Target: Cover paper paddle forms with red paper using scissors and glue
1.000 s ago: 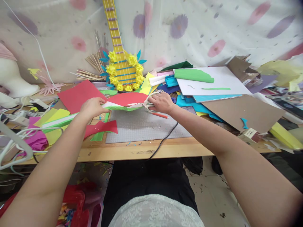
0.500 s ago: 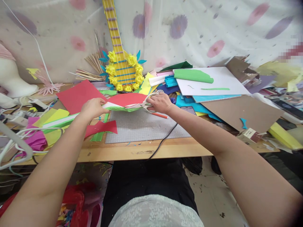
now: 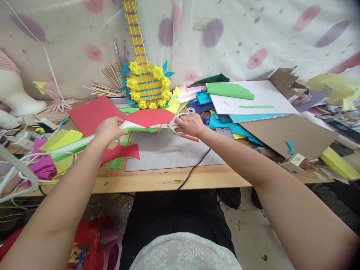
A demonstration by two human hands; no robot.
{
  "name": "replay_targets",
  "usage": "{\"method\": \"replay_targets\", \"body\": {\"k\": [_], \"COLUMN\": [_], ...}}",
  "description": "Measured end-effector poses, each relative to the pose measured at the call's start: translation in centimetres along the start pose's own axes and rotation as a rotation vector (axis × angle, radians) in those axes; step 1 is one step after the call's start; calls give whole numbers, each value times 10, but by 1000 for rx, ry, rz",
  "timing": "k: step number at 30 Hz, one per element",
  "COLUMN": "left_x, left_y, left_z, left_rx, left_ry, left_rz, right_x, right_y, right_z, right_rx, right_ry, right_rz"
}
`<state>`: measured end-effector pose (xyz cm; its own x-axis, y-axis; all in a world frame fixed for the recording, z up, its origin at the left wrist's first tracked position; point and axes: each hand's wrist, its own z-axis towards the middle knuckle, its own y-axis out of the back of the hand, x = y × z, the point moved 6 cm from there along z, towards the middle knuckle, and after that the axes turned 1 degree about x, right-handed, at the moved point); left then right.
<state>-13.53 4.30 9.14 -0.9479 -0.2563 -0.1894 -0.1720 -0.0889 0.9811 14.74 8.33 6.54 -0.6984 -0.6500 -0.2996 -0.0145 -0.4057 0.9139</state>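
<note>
My left hand point(image 3: 110, 128) pinches the left end of a red sheet of paper point(image 3: 149, 117) with white and green layers along its near edge. The sheet is held above the grey cutting mat point(image 3: 168, 153). My right hand point(image 3: 189, 124) grips white-handled scissors point(image 3: 173, 125) by the loops, and their blades lie at the sheet's near right edge. A thin red strip point(image 3: 159, 130) hangs at the blades. Below my left hand lies a cut red piece point(image 3: 123, 151) over green paper, partly hidden by my forearm.
Behind stands a yellow paper guitar point(image 3: 147, 86) ringed with flowers. A red sheet point(image 3: 95, 114) lies left, near white cables point(image 3: 36, 157). To the right are a phone point(image 3: 224, 132), a white board point(image 3: 253, 95) and brown cardboard point(image 3: 287, 133). A black cable point(image 3: 194, 168) crosses the table edge.
The scissor blades, seen along the sheet's near edge before, now show mostly near its right end. A thin red strip has appeared, dangling from that edge. My hands have barely moved.
</note>
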Motion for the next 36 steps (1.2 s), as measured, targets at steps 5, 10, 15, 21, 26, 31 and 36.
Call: {"method": "replay_targets", "body": {"k": [5,10,15,21,26,31,36], "left_x": [17,21,13,9,0,-42,-72], "left_y": [-8,-34,-63,-83,-82,-68,-75], "left_z": [4,2,-6,-18,-25,-15,6], "left_rx": [-166,-253,-216,-181,-158,-204,-131], "left_ry": [60,76,79,95,59,-226,-414], "left_rz": [-86,-185,-199,-186,-49,-129,-288], "right_x": [11,12,-4,-15,-19,-27,-47], "right_y": [-28,-58,-61,-68,-71,-69,-50], "right_z": [-14,-22,-16,-15,-17,-25,-63], "right_rx": [149,258,190,235,180,74,24], "right_ry": [-102,-315,-459,-576,-636,-718,-879], "right_rz": [74,132,172,178,226,424,548]}}
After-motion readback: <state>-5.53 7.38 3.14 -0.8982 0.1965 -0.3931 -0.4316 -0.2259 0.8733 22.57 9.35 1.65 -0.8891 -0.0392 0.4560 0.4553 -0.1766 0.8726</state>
